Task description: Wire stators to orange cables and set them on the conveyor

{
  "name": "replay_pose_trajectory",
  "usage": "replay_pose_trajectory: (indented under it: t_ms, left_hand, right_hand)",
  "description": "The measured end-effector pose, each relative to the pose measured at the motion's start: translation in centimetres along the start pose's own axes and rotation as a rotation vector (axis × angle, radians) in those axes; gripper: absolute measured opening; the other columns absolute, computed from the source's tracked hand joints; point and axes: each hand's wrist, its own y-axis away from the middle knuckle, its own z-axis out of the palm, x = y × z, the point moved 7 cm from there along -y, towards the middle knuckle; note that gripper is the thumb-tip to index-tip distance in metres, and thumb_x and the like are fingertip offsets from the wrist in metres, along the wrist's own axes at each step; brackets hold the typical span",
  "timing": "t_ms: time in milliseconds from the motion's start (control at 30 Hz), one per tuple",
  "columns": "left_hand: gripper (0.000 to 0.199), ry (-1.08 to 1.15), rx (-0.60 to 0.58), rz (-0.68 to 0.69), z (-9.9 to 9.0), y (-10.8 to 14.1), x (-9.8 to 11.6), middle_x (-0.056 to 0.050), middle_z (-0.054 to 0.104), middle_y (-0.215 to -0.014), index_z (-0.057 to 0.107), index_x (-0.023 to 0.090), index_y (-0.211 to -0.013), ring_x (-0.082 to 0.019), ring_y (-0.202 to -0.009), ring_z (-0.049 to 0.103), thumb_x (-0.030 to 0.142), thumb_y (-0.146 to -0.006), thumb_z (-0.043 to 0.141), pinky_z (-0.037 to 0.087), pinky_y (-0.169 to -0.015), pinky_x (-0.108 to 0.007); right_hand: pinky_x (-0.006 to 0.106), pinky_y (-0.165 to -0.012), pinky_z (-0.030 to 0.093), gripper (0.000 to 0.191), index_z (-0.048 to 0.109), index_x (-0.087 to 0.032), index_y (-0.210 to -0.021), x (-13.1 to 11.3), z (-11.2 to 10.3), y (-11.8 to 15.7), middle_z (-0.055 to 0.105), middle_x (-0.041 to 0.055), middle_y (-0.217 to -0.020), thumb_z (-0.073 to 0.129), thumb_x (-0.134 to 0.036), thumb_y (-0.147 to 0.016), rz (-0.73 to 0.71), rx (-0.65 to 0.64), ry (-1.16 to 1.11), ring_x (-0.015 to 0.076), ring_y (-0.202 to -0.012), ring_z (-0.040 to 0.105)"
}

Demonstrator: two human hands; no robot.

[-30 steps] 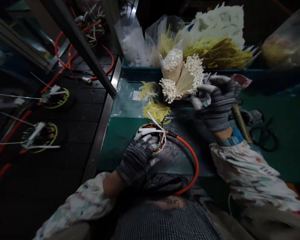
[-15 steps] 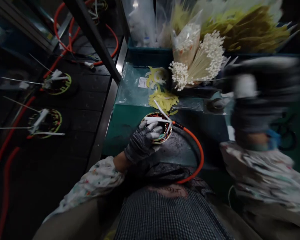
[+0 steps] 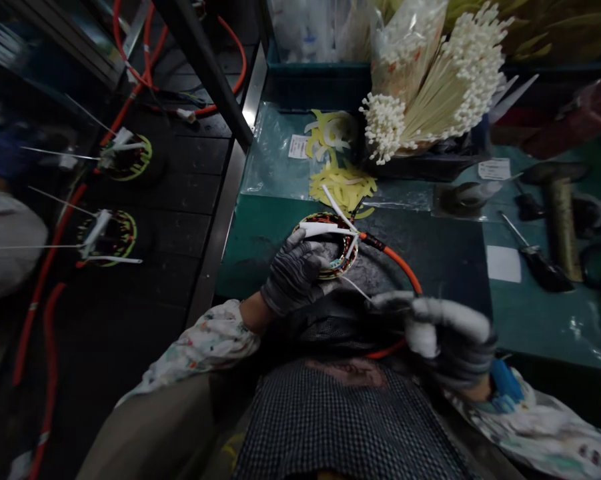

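A ring-shaped wound coil [image 3: 350,263] lies on the dark mat near the bench's front edge. White sleeves [image 3: 323,229] cross its top, and an orange-red sleeved cable [image 3: 399,262] runs from its right side and curves toward my lap. Gloved in grey, my left hand [image 3: 297,270] grips the coil's left side with curled fingers. My right hand [image 3: 437,327], also gloved, is right of the coil and below it, fingers pinched. From its fingertips a thin white strand [image 3: 356,289] reaches to the coil's lower edge.
Yellow strips [image 3: 343,190] lie behind the coil. Farther back stands a bundle of white-tipped sticks [image 3: 445,100]. At right are a hammer [image 3: 563,230] and a black-handled tool [image 3: 545,267]. Two more coils [image 3: 125,237] sit on the left slats, near another person's sleeve [image 3: 10,243].
My right hand has come down and left from the right side of the bench to beside the coil, with the white strand now showing. My left hand stays on the coil. The view has shifted.
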Motion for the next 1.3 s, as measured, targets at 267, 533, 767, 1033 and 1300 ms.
replay_pose_trajectory:
  t_ms: [267,533,767,1033,1300]
  left_hand:
    - [0.028,-0.077,-0.053,0.024,0.5,0.3,-0.3,0.0,0.076,-0.105,0.06,0.027,-0.108,-0.021,-0.103,0.078,0.053,-0.102,0.067,0.054,-0.124,-0.056]
    - [0.018,0.031,-0.02,-0.014,0.3,-0.1,-0.3,-0.002,0.082,-0.11,0.068,0.025,-0.102,-0.023,-0.112,0.078,0.04,-0.098,0.077,0.049,-0.129,-0.058]
    - [0.02,0.075,0.016,-0.019,0.2,-0.1,-0.3,-0.005,0.081,-0.119,0.071,0.026,-0.111,-0.027,-0.119,0.078,0.039,-0.097,0.078,0.049,-0.129,-0.062]
    - [0.02,0.081,-0.016,-0.016,-0.1,-0.4,-0.2,-0.002,0.082,-0.121,0.069,0.027,-0.11,-0.024,-0.118,0.079,0.043,-0.1,0.075,0.047,-0.131,-0.057]
    - [0.019,0.094,-0.067,-0.066,0.0,-0.5,-0.3,-0.003,0.083,-0.116,0.071,0.026,-0.107,-0.025,-0.114,0.08,0.044,-0.103,0.071,0.046,-0.133,-0.059]
  right_hand:
    - [0.032,-0.083,0.069,0.036,0.085,-0.027,-0.123,1.1,1.5,-0.1,0.084,0.0049,-0.093,0.061,-0.048,-0.107,-0.031,-0.266,0.443,0.0199,-0.085,0.082]
    - [0.038,-0.078,0.061,0.038,0.084,-0.021,-0.126,0.6,3.2,-9.3,0.085,0.0119,-0.105,0.06,-0.045,-0.106,-0.179,-0.185,1.055,0.0282,-0.089,0.079]
    - [0.035,-0.078,0.061,0.027,0.083,-0.021,-0.103,-1.2,3.0,-10.5,0.083,0.0074,-0.094,0.066,-0.041,-0.102,-0.199,-0.105,0.525,0.0202,-0.081,0.074]
    - [0.037,-0.082,0.064,0.023,0.086,-0.021,-0.103,-0.9,1.8,-9.9,0.084,0.0067,-0.097,0.079,-0.041,-0.094,-0.149,-0.247,0.351,0.0211,-0.085,0.077]
    - [0.034,-0.084,0.065,0.018,0.087,-0.023,-0.106,-0.5,2.3,-9.3,0.085,0.0059,-0.099,0.075,-0.035,-0.1,-0.232,-0.307,0.326,0.0196,-0.088,0.08]
